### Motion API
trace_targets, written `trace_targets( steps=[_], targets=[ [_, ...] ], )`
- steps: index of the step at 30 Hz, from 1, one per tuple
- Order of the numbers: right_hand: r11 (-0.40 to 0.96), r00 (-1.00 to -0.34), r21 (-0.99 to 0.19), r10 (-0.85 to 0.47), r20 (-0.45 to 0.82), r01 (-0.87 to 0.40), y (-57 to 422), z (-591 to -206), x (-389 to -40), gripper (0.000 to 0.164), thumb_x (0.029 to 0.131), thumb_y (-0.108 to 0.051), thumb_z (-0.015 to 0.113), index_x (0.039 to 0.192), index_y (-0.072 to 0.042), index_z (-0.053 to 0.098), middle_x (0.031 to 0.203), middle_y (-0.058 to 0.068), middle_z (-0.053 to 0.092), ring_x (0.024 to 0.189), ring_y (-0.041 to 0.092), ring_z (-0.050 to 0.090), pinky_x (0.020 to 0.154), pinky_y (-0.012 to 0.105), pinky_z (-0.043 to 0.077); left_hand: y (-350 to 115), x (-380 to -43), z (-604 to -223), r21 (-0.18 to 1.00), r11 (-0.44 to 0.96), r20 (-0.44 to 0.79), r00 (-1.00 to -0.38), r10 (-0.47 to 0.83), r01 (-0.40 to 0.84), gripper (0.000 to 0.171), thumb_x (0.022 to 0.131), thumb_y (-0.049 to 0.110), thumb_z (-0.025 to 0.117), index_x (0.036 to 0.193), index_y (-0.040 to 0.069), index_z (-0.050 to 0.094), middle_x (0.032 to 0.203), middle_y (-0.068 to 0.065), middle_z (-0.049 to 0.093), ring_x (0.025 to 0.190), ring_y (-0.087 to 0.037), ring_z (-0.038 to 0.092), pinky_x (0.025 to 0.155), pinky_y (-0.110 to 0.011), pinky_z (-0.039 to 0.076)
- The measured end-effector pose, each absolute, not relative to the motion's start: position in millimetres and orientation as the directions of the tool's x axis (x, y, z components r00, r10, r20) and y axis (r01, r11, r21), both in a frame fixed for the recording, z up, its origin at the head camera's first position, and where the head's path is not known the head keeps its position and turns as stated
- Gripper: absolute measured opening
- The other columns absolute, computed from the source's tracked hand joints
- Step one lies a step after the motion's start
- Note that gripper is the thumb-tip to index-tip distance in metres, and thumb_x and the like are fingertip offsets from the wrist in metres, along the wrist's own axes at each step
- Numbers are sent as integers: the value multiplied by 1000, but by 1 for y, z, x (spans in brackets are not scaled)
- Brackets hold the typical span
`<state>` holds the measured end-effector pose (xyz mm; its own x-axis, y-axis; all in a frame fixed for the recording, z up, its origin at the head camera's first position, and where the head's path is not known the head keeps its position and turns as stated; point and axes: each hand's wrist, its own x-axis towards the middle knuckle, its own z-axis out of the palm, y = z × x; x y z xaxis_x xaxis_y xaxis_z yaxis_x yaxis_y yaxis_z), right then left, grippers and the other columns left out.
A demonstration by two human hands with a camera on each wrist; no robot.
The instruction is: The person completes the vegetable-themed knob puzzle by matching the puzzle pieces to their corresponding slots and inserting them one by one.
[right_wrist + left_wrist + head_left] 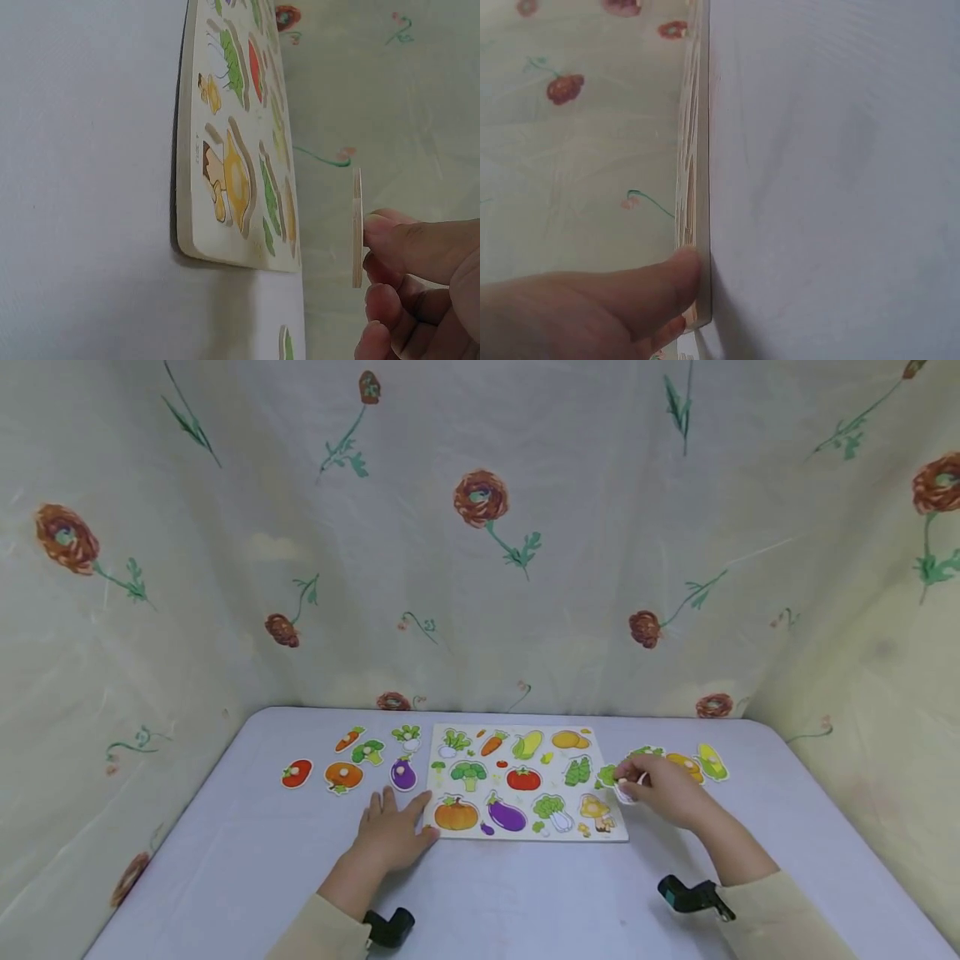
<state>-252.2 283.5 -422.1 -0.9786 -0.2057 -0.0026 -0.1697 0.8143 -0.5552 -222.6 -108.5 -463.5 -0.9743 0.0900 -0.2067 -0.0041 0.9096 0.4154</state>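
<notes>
My right hand [663, 787] pinches a leafy green-and-white vegetable puzzle piece [606, 775] just off the right edge of the puzzle board [528, 833]. The right wrist view shows this thin wooden piece [357, 229] edge-on between thumb and fingers, raised above the table. My left hand [393, 835] lies with fingers spread at the board's near left corner. In the left wrist view its thumb [679, 281] touches the board's edge [703, 187]. Pictured recesses on the board include a tomato, a pumpkin, an eggplant and a mushroom.
Left of the board lie loose pieces: tomato [297, 773], pumpkin [343, 777], carrot [348, 739], broccoli [368, 752], radish [407, 737] and eggplant [402, 773]. Beyond my right hand are a corn piece [712, 762], a yellow-orange piece [684, 765] and a partly hidden green piece [647, 750]. Flowered curtains enclose the table.
</notes>
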Motion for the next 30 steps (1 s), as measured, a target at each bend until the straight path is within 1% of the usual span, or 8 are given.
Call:
trace_targets(
  steps=[8, 13, 24, 30],
  targets=[
    [808, -972, -560, -236, -23, -183, 266, -422, -254, 7, 95, -10, 69, 102, -10, 68, 89, 2, 60, 79, 19, 52, 66, 29, 48, -108, -221, -464, 402, 916, -207, -974, 93, 2, 64, 96, 43, 63, 153, 21, 44, 157, -38, 15, 145, -57, 8, 115, -67, 14],
    [792, -960, -576, -277, -42, -204, 256, -421, -255, 7, 95, -11, 70, 101, -11, 68, 88, 2, 59, 80, 19, 52, 66, 30, 47, -107, -221, -465, 395, 919, -199, -976, 89, 4, 62, 97, 42, 62, 153, 20, 44, 158, -37, 15, 145, -57, 7, 115, -67, 14],
    [775, -947, -597, -311, -77, -206, 233, -426, -258, 6, 94, -13, 71, 99, -14, 69, 88, 0, 58, 83, 19, 51, 72, 32, 47, -106, -222, -466, 393, 920, -199, -977, 81, -4, 62, 97, 40, 62, 153, 20, 44, 158, -37, 15, 146, -57, 7, 115, -67, 14],
    [747, -931, -621, -358, -72, -239, 223, -434, -259, 5, 94, -10, 70, 97, -14, 68, 85, 0, 57, 80, 18, 50, 68, 30, 45, -107, -222, -466, 389, 921, -198, -976, 86, 2, 61, 97, 41, 62, 153, 20, 44, 158, -37, 15, 145, -57, 7, 115, -67, 14]
  ],
)
